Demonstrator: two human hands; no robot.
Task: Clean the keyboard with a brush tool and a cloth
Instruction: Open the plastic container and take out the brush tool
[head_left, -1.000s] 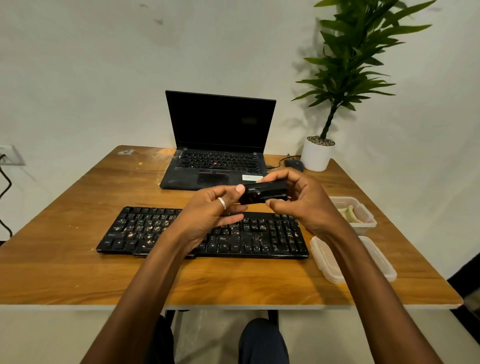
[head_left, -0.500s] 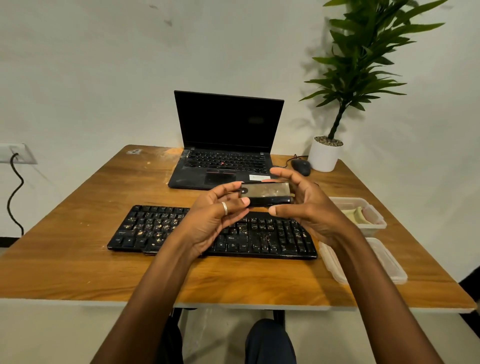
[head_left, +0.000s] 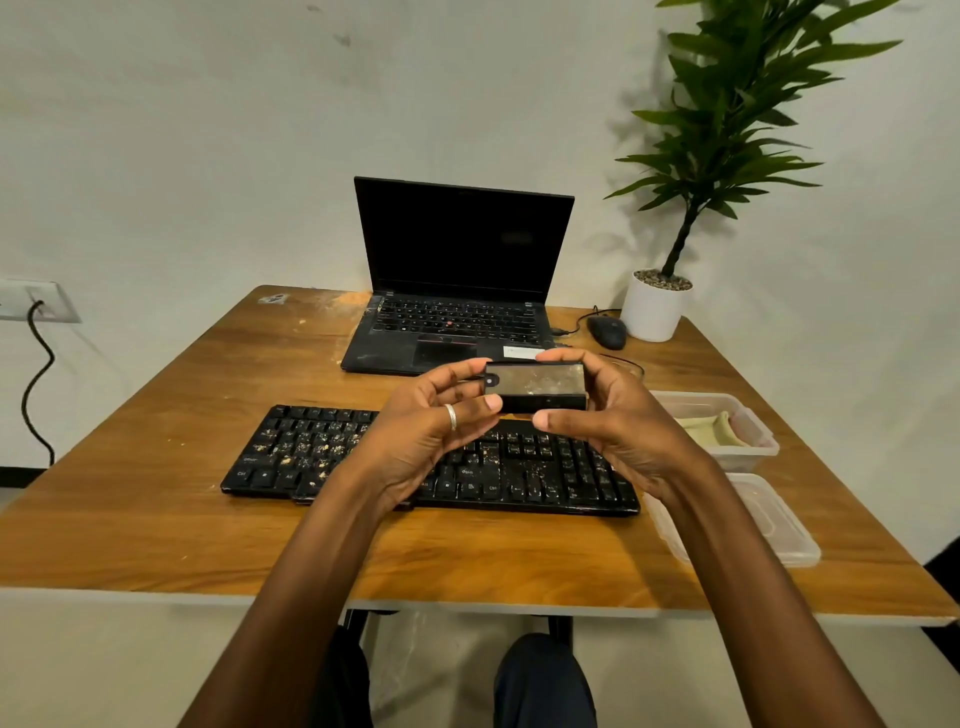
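Gripping brush tool (head_left: 540, 387), left hand (head_left: 431, 434), right hand (head_left: 615, 421), above crumb-strewn keyboard (head_left: 311, 449)

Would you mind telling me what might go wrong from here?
The brush tool, pinched at its ends by the left hand and right hand above the keyboard, might slip onto the keys.
Brushed crumbs may scatter toward the open laptop behind.
The clear lid lies near the table edge; the right forearm could knock it off.

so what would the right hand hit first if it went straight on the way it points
The right hand, gripping the small black rectangular case, points forward-left. The left hand pinching the case's other end comes first; beyond, probably the open black laptop, though depth is unclear.
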